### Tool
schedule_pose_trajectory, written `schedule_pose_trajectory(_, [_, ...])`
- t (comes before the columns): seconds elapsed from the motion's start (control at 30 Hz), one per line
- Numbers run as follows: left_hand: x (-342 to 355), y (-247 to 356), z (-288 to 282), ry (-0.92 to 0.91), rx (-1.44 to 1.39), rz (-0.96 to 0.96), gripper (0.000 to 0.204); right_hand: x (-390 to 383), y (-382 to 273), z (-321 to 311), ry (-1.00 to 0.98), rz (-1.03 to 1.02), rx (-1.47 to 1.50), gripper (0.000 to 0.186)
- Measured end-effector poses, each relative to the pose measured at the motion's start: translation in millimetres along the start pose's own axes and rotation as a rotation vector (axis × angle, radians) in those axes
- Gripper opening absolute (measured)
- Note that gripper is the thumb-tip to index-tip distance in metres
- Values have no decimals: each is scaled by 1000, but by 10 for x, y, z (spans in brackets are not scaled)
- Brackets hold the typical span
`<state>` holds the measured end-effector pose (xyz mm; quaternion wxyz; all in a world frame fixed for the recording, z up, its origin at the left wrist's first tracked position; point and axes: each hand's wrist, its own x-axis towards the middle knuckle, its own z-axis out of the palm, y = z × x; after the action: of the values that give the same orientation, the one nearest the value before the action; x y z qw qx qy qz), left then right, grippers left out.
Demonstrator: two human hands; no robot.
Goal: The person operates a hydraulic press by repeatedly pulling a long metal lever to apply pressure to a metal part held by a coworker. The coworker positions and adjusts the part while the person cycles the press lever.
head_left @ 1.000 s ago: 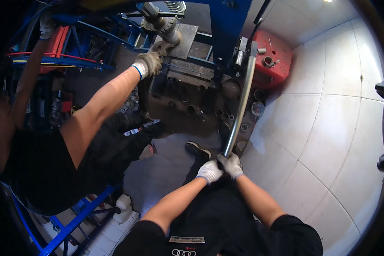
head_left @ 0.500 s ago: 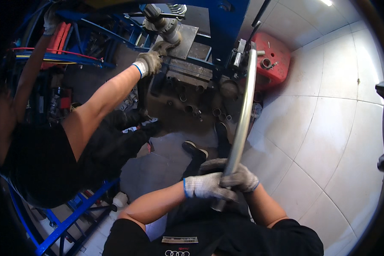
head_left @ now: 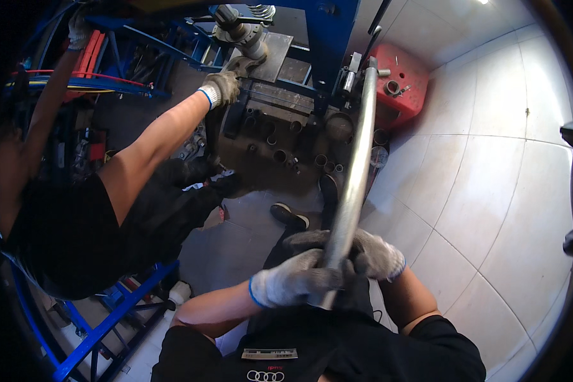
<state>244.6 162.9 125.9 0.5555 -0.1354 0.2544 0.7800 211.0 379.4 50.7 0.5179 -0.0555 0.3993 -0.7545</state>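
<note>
A long silvery metal pipe (head_left: 356, 162) slants from beside the press frame down to my waist. Around its near end is my left hand (head_left: 294, 280), in a white and grey knitted glove, fingers closed. My right hand (head_left: 377, 254), gloved alike, grips the pipe from the other side, slightly higher. The pipe's far end lies by a small metal cylinder (head_left: 350, 76) on the press; whether they are joined I cannot tell. On the left, a co-worker's gloved hand (head_left: 221, 89) holds a dark curved metal part (head_left: 245, 65) on a steel plate (head_left: 277, 57), beneath the press ram (head_left: 251, 43).
A blue press frame (head_left: 328, 51) stands ahead. Right of it sits a red tank (head_left: 407, 79) with loose metal parts on top. Several short tube pieces (head_left: 280, 156) lie below the press. The co-worker's body (head_left: 63, 235) fills the left side, and a white tiled wall (head_left: 477, 172) the right.
The pipe's near part has shifted a little up, and its far end slightly left. My right hand has moved up and right, my left hand slightly left. The co-worker's hand stays nearly still.
</note>
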Motion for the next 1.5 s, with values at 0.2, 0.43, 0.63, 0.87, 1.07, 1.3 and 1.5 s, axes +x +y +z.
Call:
schedule_pose_trajectory(0.2, [746,-551,-810,403,813,-340,56,467,636,-354,654,107,-55,62])
schedule_pose_trajectory(0.43, [903,-783,-1194,556,672,-560,45,763,814,-467,940,445,31,54])
schedule_pose_trajectory(0.63, [-91,-59,149,-112,-345,58,36,13,-406,671,529,-433,49,79])
schedule_pose_trajectory(0.87, [396,-530,-824,372,542,-212,35,213,384,248,464,72,-525,28])
schedule_pose_trajectory(1.07, [949,-1070,-1696,728,799,-338,47,838,1230,-473,488,426,-701,28])
schedule_pose_trajectory(1.3, [-118,196,-358,311,577,-360,40,163,-556,443,133,43,-844,65])
schedule_pose_trajectory(1.5, [28,-458,-241,53,76,-219,40,-158,-1049,448,80,415,-871,73])
